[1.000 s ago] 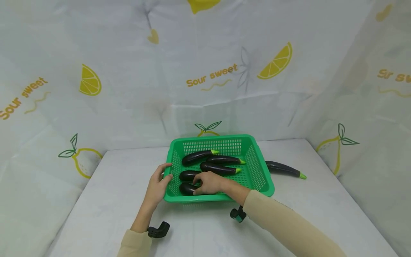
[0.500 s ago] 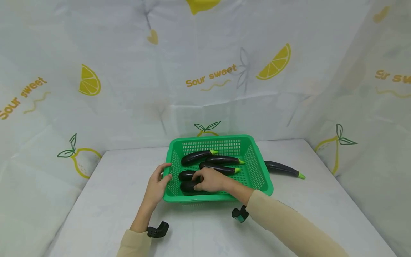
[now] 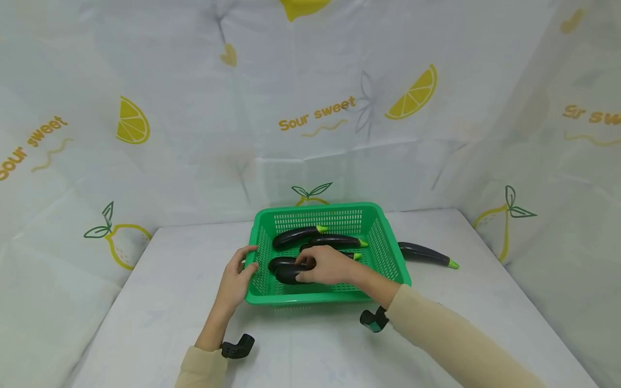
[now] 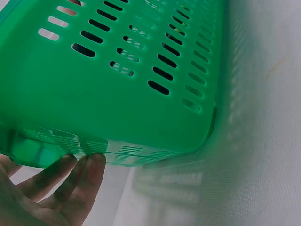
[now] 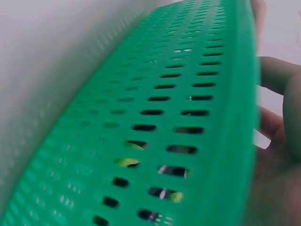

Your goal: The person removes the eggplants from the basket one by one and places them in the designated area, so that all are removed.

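A green slotted plastic basket point(image 3: 335, 297) holds several dark eggplants with light green stem ends. My left hand point(image 3: 236, 280) grips its left rim, and in the left wrist view the fingers point(image 4: 84, 181) touch the outer wall. My right hand point(image 3: 330, 265) reaches over the front rim and pinches the nearest eggplant point(image 3: 286, 274) between thumb and fingers, hiding its stem end. Just behind it is another eggplant point(image 3: 277, 262), partly covered. Farther back lie an eggplant point(image 3: 293, 236) and an eggplant point(image 3: 337, 240). In the right wrist view the basket wall hides the held eggplant.
One more eggplant point(image 3: 426, 254) lies on the white table point(image 3: 310, 355) outside the basket, close to its right wall. A white lemon-printed sheet point(image 3: 204, 161) hangs behind and at the sides. Black devices are strapped to both wrists.
My right hand has moved up and back, shifting the nearest eggplant away from the basket's front wall and partly over the one behind. The left hand stays on the rim.
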`<action>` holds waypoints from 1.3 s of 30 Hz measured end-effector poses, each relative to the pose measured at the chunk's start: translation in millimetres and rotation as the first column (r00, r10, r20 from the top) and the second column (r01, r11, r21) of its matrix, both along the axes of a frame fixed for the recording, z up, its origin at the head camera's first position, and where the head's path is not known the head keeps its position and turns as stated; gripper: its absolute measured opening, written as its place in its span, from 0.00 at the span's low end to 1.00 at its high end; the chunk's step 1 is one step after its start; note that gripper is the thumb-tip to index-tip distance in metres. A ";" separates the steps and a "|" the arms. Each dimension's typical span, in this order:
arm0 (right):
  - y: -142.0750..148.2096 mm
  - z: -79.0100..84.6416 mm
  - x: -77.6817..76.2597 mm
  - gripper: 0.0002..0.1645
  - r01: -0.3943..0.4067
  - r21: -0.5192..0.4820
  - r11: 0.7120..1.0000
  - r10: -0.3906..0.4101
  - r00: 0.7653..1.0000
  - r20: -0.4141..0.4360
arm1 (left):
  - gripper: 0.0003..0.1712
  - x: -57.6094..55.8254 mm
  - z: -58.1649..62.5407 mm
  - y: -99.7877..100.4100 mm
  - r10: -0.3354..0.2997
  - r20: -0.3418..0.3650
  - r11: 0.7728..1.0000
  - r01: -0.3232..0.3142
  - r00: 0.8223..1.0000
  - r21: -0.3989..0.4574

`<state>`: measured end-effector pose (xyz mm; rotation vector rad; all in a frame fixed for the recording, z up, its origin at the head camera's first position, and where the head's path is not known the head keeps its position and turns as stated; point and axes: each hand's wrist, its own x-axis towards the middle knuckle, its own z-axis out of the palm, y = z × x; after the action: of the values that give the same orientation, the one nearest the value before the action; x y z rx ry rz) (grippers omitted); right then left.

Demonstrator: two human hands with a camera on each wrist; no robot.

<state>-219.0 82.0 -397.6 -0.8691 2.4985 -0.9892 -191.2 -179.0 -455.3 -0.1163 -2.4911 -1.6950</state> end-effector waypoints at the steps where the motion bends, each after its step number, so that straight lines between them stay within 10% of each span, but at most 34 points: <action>1: 1.0 1.6 0.3 0.20 -0.001 -0.001 1.000 0.001 1.000 -0.008 | 0.24 -0.2 -0.1 0.2 0.002 0.002 1.000 -0.002 1.000 0.001; 39: 75.9 61.4 33.2 0.23 0.105 -0.106 0.989 -0.121 0.981 -0.153 | 0.25 -2.2 -3.0 0.1 0.024 0.005 1.000 -0.024 1.000 -0.006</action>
<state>-185.8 158.0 -336.2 -0.8747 2.6795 -1.1287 -193.4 -178.9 -458.3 -0.0821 -2.4904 -1.6810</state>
